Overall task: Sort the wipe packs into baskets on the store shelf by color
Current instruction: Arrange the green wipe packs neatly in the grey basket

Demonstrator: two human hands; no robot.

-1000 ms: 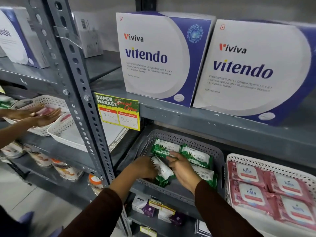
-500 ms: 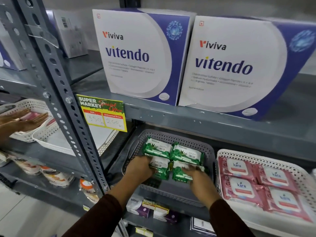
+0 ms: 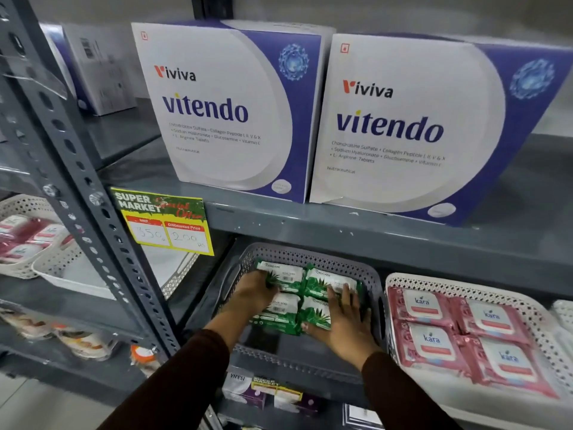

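Several green wipe packs (image 3: 288, 293) lie in a two-by-two block inside the grey basket (image 3: 310, 252) on the middle shelf. My left hand (image 3: 249, 294) presses against the block's left edge, its fingertips partly hidden by the packs. My right hand (image 3: 344, 321) rests flat on the lower right green pack, fingers spread. Neither hand lifts a pack. Several pink wipe packs (image 3: 434, 333) fill the white basket (image 3: 465, 290) just right of the grey one.
Two big white-and-purple boxes (image 3: 223, 113) stand on the shelf above. A grey perforated upright (image 3: 90, 225) splits the shelving, with a yellow price tag (image 3: 164, 225) beside it. Left of it sit a white basket of pink packs (image 3: 24, 237) and another white basket (image 3: 71, 274).
The loose green packs have been pushed together into a neat block, and both my hands have settled flat against it. Another person's hands at the far left basket are gone from view.
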